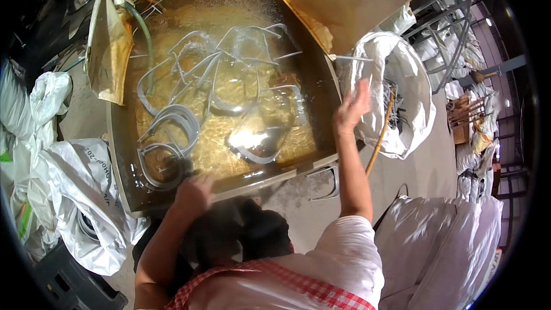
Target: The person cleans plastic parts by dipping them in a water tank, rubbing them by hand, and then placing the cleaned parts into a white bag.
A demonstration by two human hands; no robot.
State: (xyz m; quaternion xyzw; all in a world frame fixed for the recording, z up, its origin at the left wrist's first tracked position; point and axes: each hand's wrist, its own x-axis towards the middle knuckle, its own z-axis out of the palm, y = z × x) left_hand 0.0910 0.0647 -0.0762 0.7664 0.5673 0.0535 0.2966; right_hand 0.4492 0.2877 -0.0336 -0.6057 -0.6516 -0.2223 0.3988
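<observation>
A wide tank [117,161] of yellowish water stands in front of me. Curved grey plastic strips [215,100] lie tangled in the water, and several nested grey arcs [186,117] sit at its left side. My left hand [195,194] is at the tank's near rim, close to those arcs; its fingers are blurred and partly hidden. Beyond the tank's right rim, my right hand [352,109] is raised with its fingers stretched out, holding nothing. Just above it, a thin grey strip [353,57] spans from the tank corner toward an open white sack [422,109].
Brown-stained panels [344,0] flank the tank at the far right and far left. A green hose [146,40] runs into the water. White sacks [86,189] crowd the left, and a large one [439,247] lies right. A grey bent piece [330,186] is on the floor.
</observation>
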